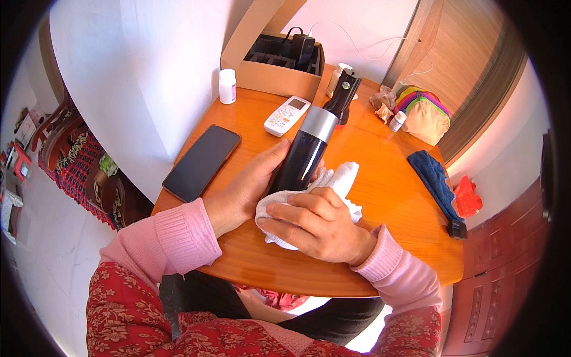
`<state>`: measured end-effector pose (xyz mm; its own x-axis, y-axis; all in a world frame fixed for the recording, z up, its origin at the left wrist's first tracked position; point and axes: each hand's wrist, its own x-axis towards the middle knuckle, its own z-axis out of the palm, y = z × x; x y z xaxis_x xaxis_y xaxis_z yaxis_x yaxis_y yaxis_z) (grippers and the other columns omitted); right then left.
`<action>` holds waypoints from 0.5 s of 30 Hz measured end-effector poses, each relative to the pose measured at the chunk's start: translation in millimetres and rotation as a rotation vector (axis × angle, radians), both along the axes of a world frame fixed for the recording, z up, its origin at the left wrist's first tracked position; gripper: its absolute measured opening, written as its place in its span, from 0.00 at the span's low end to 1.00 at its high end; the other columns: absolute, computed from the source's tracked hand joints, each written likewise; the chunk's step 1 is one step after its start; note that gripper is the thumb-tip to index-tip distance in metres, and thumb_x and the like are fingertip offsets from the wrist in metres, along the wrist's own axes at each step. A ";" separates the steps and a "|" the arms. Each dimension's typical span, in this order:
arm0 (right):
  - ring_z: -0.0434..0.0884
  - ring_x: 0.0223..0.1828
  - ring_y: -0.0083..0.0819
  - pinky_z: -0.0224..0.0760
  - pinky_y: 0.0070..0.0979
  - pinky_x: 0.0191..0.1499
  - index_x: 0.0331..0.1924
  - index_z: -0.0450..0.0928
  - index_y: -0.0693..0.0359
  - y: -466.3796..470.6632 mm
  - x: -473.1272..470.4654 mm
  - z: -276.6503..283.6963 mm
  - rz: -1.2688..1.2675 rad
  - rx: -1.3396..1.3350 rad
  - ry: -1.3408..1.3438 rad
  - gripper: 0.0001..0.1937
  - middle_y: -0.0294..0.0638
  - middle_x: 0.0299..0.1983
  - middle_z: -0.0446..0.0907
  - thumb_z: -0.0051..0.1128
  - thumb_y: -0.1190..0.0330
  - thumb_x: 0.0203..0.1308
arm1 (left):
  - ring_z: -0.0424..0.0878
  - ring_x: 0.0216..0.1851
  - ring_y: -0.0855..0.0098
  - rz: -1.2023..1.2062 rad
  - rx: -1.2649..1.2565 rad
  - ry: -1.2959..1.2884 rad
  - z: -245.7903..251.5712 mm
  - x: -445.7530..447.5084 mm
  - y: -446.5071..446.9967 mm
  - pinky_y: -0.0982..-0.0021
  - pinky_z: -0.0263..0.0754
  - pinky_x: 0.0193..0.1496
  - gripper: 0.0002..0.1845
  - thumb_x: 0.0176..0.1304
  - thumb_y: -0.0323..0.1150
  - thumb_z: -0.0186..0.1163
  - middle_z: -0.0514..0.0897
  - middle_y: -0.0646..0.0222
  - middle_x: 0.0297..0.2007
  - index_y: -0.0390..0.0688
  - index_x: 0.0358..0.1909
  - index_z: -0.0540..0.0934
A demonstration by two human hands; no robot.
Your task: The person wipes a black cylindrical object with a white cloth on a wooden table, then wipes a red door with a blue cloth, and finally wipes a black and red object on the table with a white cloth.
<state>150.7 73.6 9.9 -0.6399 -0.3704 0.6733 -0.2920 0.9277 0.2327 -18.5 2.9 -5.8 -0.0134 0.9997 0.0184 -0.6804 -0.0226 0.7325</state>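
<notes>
My left hand (pixel 252 187) grips a black cylindrical bottle (pixel 301 158) with a silver cap (pixel 318 124), its thumb along the near-left side. The bottle is tilted, cap end pointing away from me and to the right. A white cloth (pixel 337 180) is wrapped about the lower end, which it hides. Pressing that cloth against the bottle's base is my right hand (pixel 312 223), fingers curled over the fabric. Both hands are above the front part of a wooden table (pixel 379 178).
Left of the bottle lies a smartphone (pixel 203 163); a white remote control (pixel 287 116) is beyond it. Farther back are a white pill bottle (pixel 227 87), an open cardboard box (pixel 276 78) and a black flashlight (pixel 345 93). On the right are a colourful pouch (pixel 424 116) and a folded blue cloth (pixel 430 183).
</notes>
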 end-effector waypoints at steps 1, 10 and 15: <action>0.76 0.49 0.28 0.70 0.26 0.51 0.50 0.85 0.52 1.2 0.5 1.9 0.006 0.016 0.009 0.21 0.31 0.51 0.80 0.65 0.67 0.46 | 0.81 0.55 0.68 -0.038 0.033 -0.016 0.6 -0.4 0.2 0.65 0.77 0.61 0.31 0.77 0.55 0.41 0.80 0.59 0.55 0.41 0.67 0.68; 0.78 0.48 0.38 0.71 0.33 0.48 0.54 0.83 0.53 46.9 8.5 40.1 -0.241 -0.299 0.162 0.23 0.39 0.51 0.80 0.69 0.70 0.48 | 0.82 0.46 0.70 -0.088 -0.017 0.080 2.6 12.0 -7.3 0.67 0.81 0.48 0.29 0.75 0.57 0.46 0.81 0.62 0.48 0.42 0.59 0.74; 0.78 0.48 0.38 0.72 0.34 0.48 0.53 0.83 0.53 33.9 10.2 31.4 -0.184 -0.217 0.090 0.21 0.38 0.52 0.80 0.67 0.68 0.50 | 0.82 0.49 0.69 -0.014 -0.079 0.009 -2.6 11.4 -0.6 0.67 0.80 0.53 0.30 0.76 0.57 0.43 0.81 0.62 0.50 0.41 0.61 0.73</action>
<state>160.8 107.5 41.3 -0.6167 -0.0951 0.7814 -0.1014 0.9940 0.0409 -7.1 2.3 -8.4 0.0002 0.9981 -0.0609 -0.6736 0.0451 0.7378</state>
